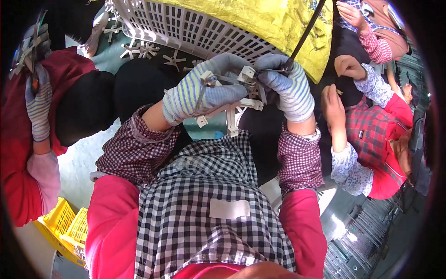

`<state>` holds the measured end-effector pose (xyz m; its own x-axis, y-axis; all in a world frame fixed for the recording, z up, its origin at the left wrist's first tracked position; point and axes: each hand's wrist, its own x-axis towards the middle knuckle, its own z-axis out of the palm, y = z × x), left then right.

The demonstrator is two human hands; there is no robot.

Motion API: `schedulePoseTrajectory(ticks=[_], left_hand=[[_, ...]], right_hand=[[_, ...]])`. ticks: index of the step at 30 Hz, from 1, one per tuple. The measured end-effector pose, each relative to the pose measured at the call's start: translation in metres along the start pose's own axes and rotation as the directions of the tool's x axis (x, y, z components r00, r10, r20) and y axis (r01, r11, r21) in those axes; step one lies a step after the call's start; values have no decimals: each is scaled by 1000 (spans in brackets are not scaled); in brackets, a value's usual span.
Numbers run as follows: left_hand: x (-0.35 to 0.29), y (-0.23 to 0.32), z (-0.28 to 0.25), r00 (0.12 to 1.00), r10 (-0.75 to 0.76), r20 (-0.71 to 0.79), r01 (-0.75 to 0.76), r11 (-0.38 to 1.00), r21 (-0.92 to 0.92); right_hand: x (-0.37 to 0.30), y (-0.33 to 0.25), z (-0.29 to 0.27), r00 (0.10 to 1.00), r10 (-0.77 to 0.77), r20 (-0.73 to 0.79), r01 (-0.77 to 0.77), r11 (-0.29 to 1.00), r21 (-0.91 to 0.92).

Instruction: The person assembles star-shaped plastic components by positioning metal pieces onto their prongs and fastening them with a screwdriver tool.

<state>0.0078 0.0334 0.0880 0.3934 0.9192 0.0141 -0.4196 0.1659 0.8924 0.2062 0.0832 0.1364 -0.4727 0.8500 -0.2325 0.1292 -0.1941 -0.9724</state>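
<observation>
In the head view, looking down, a white plastic part with branching arms (pixel 231 122) is held in mid-air between the person's two hands, above the lap and a black-and-white checked cloth apron (pixel 200 197). The left hand (pixel 203 90), in a pale knit glove with blue and yellow stripes, is the nearer: its fingers are closed over the part from above and from the left. One long arm of the part runs roughly left to right beneath those fingers, rising slightly toward the right; a shorter arm points down toward the person. The right hand (pixel 289 86), gloved alike, comes in from the right, its fingers curled narrow just beside a small white block (pixel 246 74) at the upper end of the part. A long, thin black rod (pixel 307 32) slants down to this hand from the upper right; whether the fingers grip the rod, the part or both, I cannot tell. Beyond the hands stand a white slatted plastic basket (pixel 188 28) and a bright yellow sheet (pixel 278 18) with small pieces on it. Similar white star-shaped plastic parts (pixel 174 59) lie on the dark green floor left of centre.
</observation>
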Motion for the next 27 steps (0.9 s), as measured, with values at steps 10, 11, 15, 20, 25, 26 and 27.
schedulePoseTrajectory(ticks=[10,11,15,20,25,26,27], left_hand=[[2,-2,-1,1000,-15,27,15,1000,4],[2,-2,-1,999,-31,25,31,999,-34],[2,1,-2,1000,-20,17,19,999,31],[2,0,-4,999,-31,31,35,993,-110],[2,0,-5,1000,-2,29,2,1000,5],[1,0,-5,999,-11,34,10,999,32],[1,1,-5,999,-21,41,19,998,59]], right_hand=[[-1,12,3,998,-57,8,55,986,156],[0,13,3,999,-53,8,51,986,157],[3,17,4,996,-83,11,81,985,155],[6,18,7,994,-108,-12,108,992,68],[1,19,4,1000,-1,17,-2,980,197],[0,19,3,1000,0,16,-3,980,198],[0,18,2,999,8,35,-15,983,182]])
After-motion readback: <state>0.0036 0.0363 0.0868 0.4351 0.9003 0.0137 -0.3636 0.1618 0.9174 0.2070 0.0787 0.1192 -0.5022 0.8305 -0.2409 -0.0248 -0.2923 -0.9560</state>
